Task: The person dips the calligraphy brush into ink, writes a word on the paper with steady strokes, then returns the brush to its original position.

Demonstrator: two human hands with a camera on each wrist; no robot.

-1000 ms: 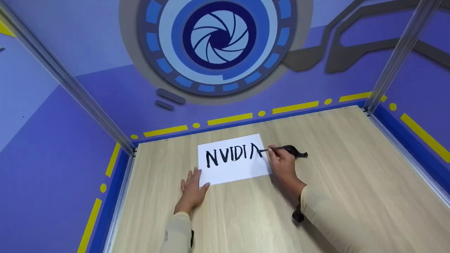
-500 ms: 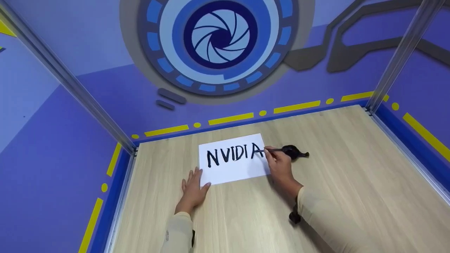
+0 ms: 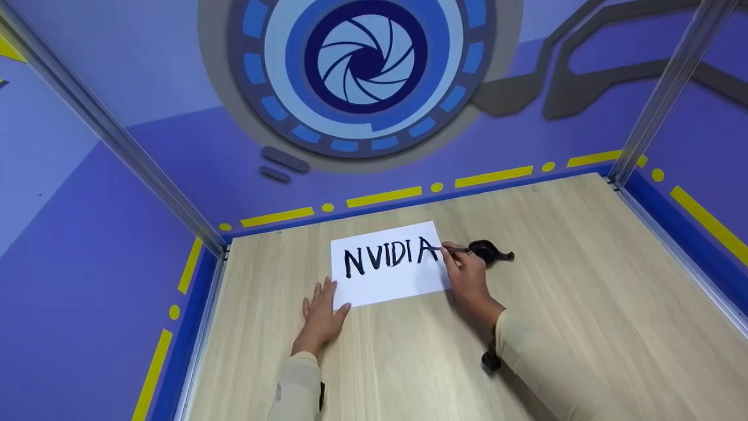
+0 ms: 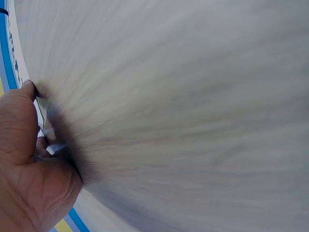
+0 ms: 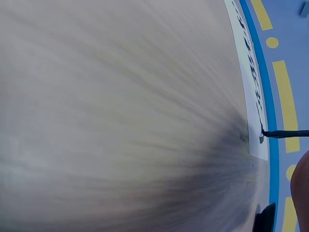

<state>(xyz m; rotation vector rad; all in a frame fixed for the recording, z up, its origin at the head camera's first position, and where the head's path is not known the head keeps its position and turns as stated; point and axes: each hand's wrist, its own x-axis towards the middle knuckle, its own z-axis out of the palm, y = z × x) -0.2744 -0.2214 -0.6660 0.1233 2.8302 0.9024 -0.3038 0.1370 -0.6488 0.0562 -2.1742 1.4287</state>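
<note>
A white sheet of paper [image 3: 385, 287] lies on the wooden table, with "NVIDIA" painted across it in thick black letters [image 3: 388, 259]. My left hand [image 3: 319, 320] rests at its lower left corner, fingers spread and thumb on the bottom edge; the left wrist view shows the thumb side of that hand [image 4: 29, 159] low over the wood. Between thumb and fingers my right hand [image 3: 469, 280] pinches a thin dark brush [image 3: 453, 249], its tip at the crossbar of the last A. In the right wrist view the black brush tip [image 5: 270, 134] meets the paper [image 5: 256, 121].
Just beyond my right hand sits a black round dish [image 3: 482, 250] with a curved tail. Purple printed walls [image 3: 409, 158] enclose the back and sides of the table [image 3: 397, 362], with metal corner posts [image 3: 660, 99].
The last A has gained its crossbar. My right hand moved left with the brush, then shifted very slightly right. The left hand stays in place on the sheet.
</note>
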